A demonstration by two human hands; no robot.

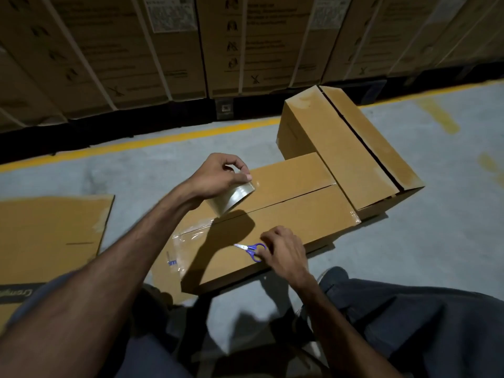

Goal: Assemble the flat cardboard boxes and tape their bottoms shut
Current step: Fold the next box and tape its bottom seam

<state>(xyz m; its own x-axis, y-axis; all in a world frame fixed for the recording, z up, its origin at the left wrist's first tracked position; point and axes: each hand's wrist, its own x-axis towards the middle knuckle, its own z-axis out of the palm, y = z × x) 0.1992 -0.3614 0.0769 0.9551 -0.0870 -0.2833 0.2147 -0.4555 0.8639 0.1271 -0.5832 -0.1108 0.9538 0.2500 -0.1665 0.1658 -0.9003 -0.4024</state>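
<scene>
My left hand (218,175) grips the roll of clear tape (231,197), fingers curled over its top, holding it on the near box (286,211) just beside the centre seam where the two flaps meet. A strip of tape (195,233) runs from the roll back along that seam to the box's left end and folds down over the edge, wrinkled there. My right hand (283,251) rests on the near flap of the same box, fingers curled round the blue handles of the small scissors (249,249), whose blades lie flat on the cardboard and point left toward the tape. The box sits on the grey concrete floor (436,241) in front of my knees. A second assembled box (346,148) stands just behind it on the right, touching its far corner, with a dark gap along its top seam. A flat cardboard sheet (51,230) lies on the floor to my left. A wall of stacked cartons (163,50) rises beyond a yellow floor line (136,144).
</scene>
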